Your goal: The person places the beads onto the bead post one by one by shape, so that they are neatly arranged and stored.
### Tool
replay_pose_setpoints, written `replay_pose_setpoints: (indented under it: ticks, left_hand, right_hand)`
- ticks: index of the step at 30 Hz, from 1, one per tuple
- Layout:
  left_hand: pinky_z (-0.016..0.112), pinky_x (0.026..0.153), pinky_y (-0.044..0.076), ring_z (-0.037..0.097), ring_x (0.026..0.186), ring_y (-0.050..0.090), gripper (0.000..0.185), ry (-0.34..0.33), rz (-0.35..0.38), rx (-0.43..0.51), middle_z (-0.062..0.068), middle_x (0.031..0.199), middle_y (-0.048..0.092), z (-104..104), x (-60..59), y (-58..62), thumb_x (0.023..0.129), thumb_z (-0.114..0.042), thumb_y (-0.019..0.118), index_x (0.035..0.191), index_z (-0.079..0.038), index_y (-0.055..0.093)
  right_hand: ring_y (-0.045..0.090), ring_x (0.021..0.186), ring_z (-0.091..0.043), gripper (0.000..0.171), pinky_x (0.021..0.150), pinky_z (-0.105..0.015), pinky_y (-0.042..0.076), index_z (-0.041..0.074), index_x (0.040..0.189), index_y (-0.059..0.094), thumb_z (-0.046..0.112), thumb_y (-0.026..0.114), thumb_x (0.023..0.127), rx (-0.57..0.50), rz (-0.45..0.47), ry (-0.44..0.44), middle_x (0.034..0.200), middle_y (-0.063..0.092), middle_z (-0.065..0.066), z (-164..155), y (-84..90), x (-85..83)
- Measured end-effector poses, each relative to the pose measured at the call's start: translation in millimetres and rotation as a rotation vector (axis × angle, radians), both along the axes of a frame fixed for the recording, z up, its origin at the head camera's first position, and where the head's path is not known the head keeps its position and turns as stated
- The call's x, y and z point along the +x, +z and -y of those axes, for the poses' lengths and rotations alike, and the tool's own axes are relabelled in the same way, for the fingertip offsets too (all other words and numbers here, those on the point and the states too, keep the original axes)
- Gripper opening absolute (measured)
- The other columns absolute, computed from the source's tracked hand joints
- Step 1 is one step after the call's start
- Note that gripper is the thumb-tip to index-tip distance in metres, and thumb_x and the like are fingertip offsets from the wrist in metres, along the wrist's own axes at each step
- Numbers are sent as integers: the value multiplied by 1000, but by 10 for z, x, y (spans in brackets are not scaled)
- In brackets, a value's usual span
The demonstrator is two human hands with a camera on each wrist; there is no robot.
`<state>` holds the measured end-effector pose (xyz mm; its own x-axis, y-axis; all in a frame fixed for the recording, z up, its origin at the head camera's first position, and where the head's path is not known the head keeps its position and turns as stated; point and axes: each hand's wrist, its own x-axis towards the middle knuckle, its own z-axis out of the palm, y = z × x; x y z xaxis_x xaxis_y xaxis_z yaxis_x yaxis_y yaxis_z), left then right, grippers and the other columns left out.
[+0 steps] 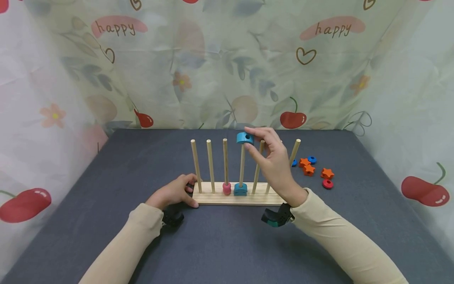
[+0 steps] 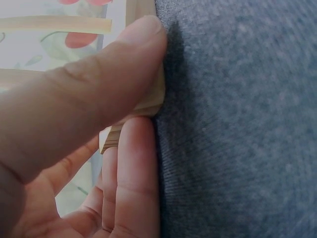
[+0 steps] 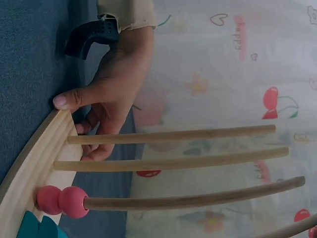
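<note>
My right hand (image 1: 274, 159) pinches a blue half-round wooden bead (image 1: 244, 137) between thumb and fingers, its hole facing partly forward. The bead is right at the top of the fourth peg from the left (image 1: 242, 165). My left hand (image 1: 175, 192) grips the left end of the wooden peg stand (image 1: 216, 200), thumb (image 2: 124, 54) on the front edge and fingers against the end. Pink round beads (image 3: 62, 201) are stacked on the third peg. At the foot of the fourth peg sit blue-green beads (image 1: 240, 190). The two leftmost pegs (image 1: 196, 165) are bare.
Right of the stand on the dark cloth-covered table (image 1: 227, 244) lie several orange star beads (image 1: 309, 170), a red round bead (image 1: 328, 184) and blue round beads (image 1: 312, 159). A patterned curtain (image 1: 213, 79) hangs behind the table and along its sides.
</note>
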<state>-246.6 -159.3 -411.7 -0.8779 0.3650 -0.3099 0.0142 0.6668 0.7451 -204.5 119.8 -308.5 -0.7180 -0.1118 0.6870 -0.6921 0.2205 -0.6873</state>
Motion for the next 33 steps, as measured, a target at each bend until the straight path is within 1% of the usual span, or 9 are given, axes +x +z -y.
replay_pose_setpoints:
  ticks: [2, 6, 10, 13, 16, 21, 23, 29, 33]
  left_hand:
    - [42, 92, 47, 33, 113, 52, 74, -8, -4, -4, 20, 128, 41, -1, 0, 3, 65, -3, 88, 127, -2, 48]
    - [42, 92, 47, 33, 113, 52, 73, 1, -2, -4, 20, 127, 40, -4, 0, 6, 66, -3, 88, 127, -3, 48]
    - [42, 92, 47, 33, 114, 52, 73, 15, 8, 4, 19, 127, 40, -7, 1, 5, 66, -3, 88, 127, -4, 49]
    - [42, 91, 48, 33, 113, 52, 73, 9, 5, 5, 20, 127, 40, -12, 9, 15, 66, -3, 88, 127, -3, 49]
    - [42, 92, 48, 34, 113, 52, 72, 1, 0, 9, 21, 127, 40, -13, 17, 29, 66, -3, 88, 127, -2, 49]
    - [42, 92, 48, 34, 113, 53, 72, -4, -3, 9, 21, 127, 40, -6, 21, 33, 66, -3, 88, 127, -2, 48]
    - [42, 92, 48, 34, 113, 53, 73, -4, -3, 6, 21, 127, 40, -5, 18, 28, 66, -4, 88, 127, -2, 48]
    - [42, 91, 48, 34, 113, 53, 73, -3, -11, 5, 21, 127, 41, -2, 9, 11, 66, -3, 88, 127, -2, 49]
    - [41, 91, 48, 33, 113, 53, 72, -8, -13, 6, 21, 127, 41, 1, 7, 1, 66, -4, 88, 126, -2, 49]
  right_hand:
    - [52, 99, -12, 40, 74, -14, 42, 0, 129, 57, 0, 65, 90, -11, 21, 2, 119, 55, -13, 11, -20, -9]
    - [54, 100, -11, 47, 85, -20, 45, -3, 133, 46, -4, 63, 90, -66, 61, 27, 120, 56, -16, 34, -67, -24]
    - [55, 101, -13, 50, 90, -21, 46, -3, 135, 40, -5, 62, 90, -112, 90, 54, 120, 56, -18, 53, -130, -28]
    - [56, 103, -14, 50, 89, -19, 47, -1, 135, 39, -3, 62, 91, -114, 134, 51, 120, 55, -15, 58, -191, -16]
    - [55, 103, -15, 49, 89, -17, 48, 1, 135, 41, 1, 63, 92, -95, 200, 39, 120, 54, -12, 53, -265, -6]
    - [54, 106, -19, 46, 89, -18, 47, 1, 133, 45, 6, 65, 92, -52, 308, 29, 123, 54, -12, 28, -417, 8]
    - [55, 108, -21, 44, 91, -21, 47, 2, 131, 47, 6, 66, 91, -33, 348, 20, 124, 54, -13, 17, -487, 14]
    - [56, 111, -27, 38, 98, -41, 45, 4, 126, 51, 8, 66, 92, 22, 459, 8, 124, 55, -13, -11, -762, 32]
    - [57, 111, -30, 37, 99, -46, 44, 2, 124, 51, 6, 67, 90, 45, 514, 11, 123, 56, -16, -18, -927, 34]
